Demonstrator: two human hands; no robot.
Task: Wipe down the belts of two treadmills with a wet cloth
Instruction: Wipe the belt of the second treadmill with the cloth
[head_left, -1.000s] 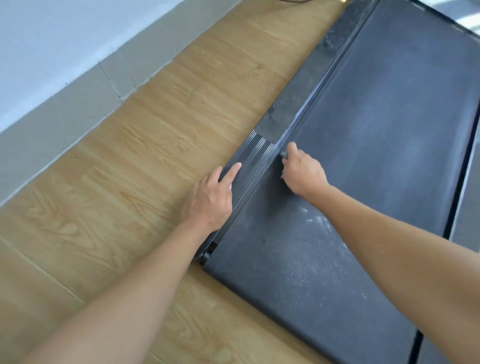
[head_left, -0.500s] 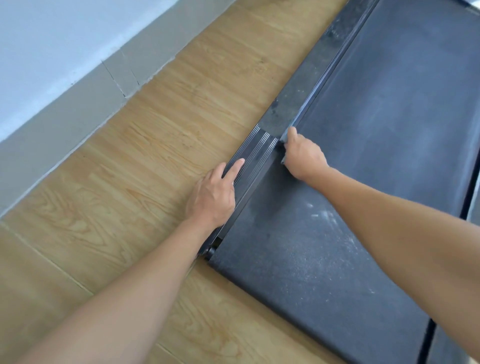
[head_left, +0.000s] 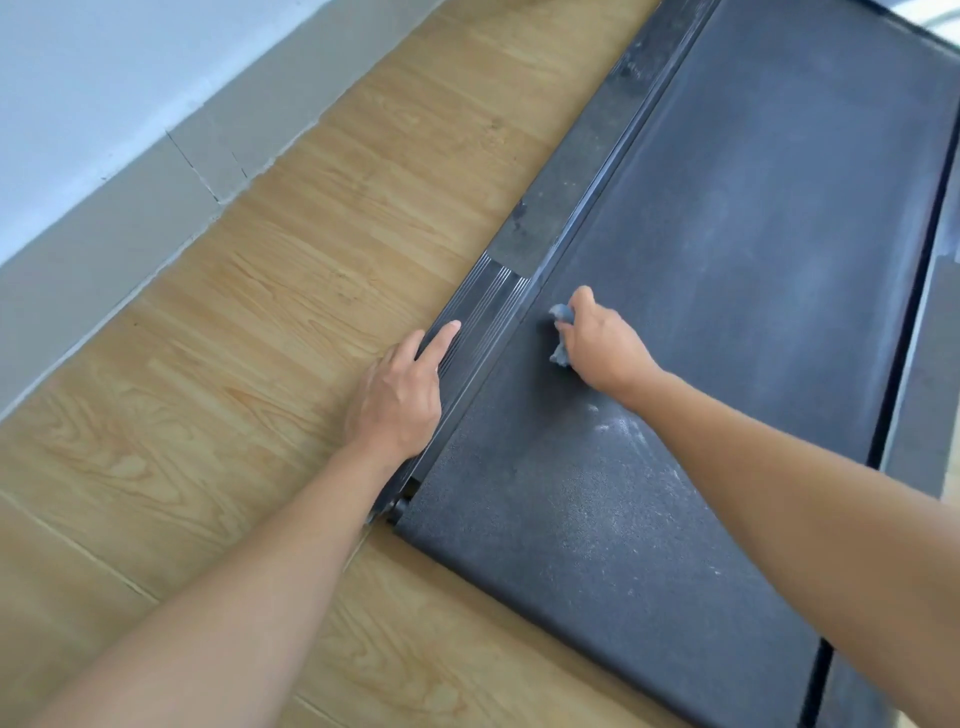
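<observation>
Our right hand (head_left: 597, 347) grips the bunched cloth (head_left: 561, 332) on the belt (head_left: 753, 260) near its left edge, the dusty length running far-right, while our left hand (head_left: 400, 395) rests flat on the side rail (head_left: 483, 306).

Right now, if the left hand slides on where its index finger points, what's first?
The left hand would run along the ribbed rail strip, then the flat dusty rail panel; nothing seems to block it.
</observation>
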